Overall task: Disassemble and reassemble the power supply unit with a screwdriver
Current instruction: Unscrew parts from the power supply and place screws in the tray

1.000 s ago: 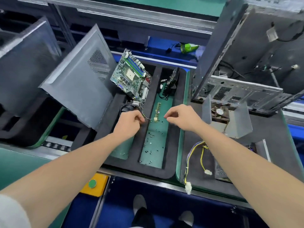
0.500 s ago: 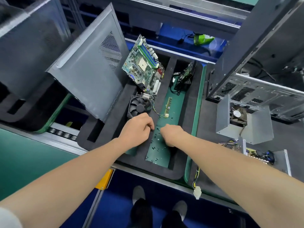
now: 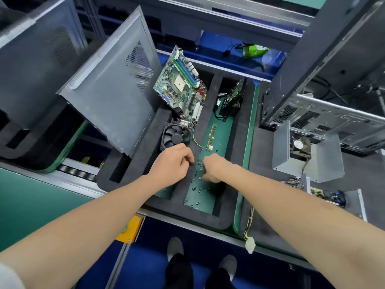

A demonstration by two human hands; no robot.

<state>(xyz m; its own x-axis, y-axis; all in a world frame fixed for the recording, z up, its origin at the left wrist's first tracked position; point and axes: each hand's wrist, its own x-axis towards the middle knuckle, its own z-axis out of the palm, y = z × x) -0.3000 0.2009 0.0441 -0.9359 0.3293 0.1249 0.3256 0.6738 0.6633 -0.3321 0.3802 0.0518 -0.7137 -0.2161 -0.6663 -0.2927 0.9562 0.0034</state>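
Observation:
The power supply's bare metal housing (image 3: 306, 151), with its fan showing, stands open on the grey mat at the right. Its circuit board and base plate (image 3: 325, 195) lie just in front of it, and a yellow-black cable ending in a white plug (image 3: 250, 245) hangs over the bench edge. Several small dark screws (image 3: 198, 190) lie scattered in the green-floored slot of the black foam tray (image 3: 208, 222). My right hand (image 3: 212, 167) reaches down among these screws with curled fingers, fingertips hidden. My left hand (image 3: 173, 161) rests on the foam divider, fingers curled, nothing visible in it.
A cooler fan (image 3: 176, 138), a motherboard (image 3: 181, 84) leaning upright, a memory stick (image 3: 212, 136) and a small card with cables (image 3: 231, 99) sit in the tray. A grey side panel (image 3: 112, 97) leans at the left; an open computer case (image 3: 333, 84) stands at the right.
The view has swung left and closer to the tray. My right hand has dropped from above the slot down onto the screws, and my left hand has moved slightly towards me along the divider.

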